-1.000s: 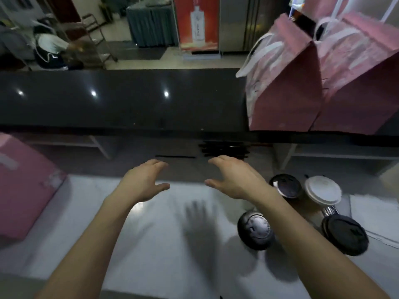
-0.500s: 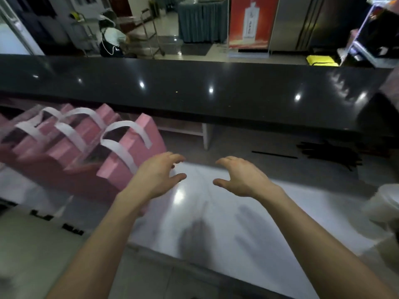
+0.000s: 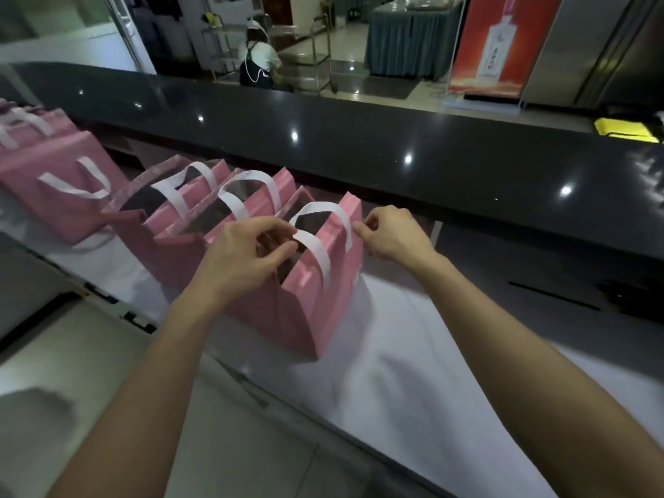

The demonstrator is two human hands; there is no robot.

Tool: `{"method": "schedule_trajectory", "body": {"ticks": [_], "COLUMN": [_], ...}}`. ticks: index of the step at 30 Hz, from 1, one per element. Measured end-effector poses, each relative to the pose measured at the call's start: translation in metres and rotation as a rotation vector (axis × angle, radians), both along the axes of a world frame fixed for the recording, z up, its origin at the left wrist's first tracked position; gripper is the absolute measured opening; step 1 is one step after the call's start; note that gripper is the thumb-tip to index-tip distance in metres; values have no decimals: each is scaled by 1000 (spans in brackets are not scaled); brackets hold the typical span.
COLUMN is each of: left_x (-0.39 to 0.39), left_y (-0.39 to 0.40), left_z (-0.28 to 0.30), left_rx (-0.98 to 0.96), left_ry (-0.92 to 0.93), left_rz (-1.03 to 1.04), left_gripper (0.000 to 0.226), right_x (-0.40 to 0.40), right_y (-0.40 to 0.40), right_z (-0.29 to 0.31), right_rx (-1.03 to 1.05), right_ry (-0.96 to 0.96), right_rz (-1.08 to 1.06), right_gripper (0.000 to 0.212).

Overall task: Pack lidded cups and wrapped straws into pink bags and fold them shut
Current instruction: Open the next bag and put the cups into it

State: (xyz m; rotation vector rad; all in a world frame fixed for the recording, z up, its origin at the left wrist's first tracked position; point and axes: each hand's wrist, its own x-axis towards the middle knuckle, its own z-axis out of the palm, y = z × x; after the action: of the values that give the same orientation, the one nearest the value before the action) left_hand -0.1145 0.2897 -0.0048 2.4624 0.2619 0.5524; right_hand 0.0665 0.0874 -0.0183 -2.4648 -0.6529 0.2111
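Several open pink bags with white strap handles stand in a row on the white worktop. The nearest pink bag [image 3: 323,303] is between my hands. My left hand [image 3: 244,260] has its fingers curled over the bag's left rim, beside the white handle [image 3: 316,246], with thumb and fingers pinching together. At the bag's upper right edge, my right hand [image 3: 393,235] pinches the rim. The other open bags [image 3: 201,210] stand just behind to the left. No cup is in view. A dark heap that may be wrapped straws [image 3: 625,296] lies far right, blurred.
A raised black counter [image 3: 395,149] runs along the back of the white worktop [image 3: 413,361]. More pink bags [image 3: 61,174] lie at the far left. A person [image 3: 257,62] crouches beyond the counter. A yellow object [image 3: 625,130] sits at the counter's right end.
The view swung left, away from the cups and onto the row of bags. Both hands went from hovering open over the worktop to taking hold of the nearest bag's rim.
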Motion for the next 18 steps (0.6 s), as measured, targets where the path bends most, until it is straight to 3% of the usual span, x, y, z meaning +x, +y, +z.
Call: {"method": "schedule_trajectory", "body": {"ticks": [6, 12, 18], "left_x": [5, 25, 44], "left_y": [47, 88, 104], "left_z": [-2, 1, 11], "left_rx": [65, 96, 104], "left_ry": [30, 12, -43], "left_rz": [25, -120, -324], "left_gripper": [12, 13, 16], "right_x": [-7, -19, -35], "right_y": [35, 66, 49], "right_z": [-4, -1, 22], "right_rx": [8, -24, -109], "right_ry": [136, 219, 80], "right_rz": [-75, -217, -340], "right_gripper": [62, 38, 42]}}
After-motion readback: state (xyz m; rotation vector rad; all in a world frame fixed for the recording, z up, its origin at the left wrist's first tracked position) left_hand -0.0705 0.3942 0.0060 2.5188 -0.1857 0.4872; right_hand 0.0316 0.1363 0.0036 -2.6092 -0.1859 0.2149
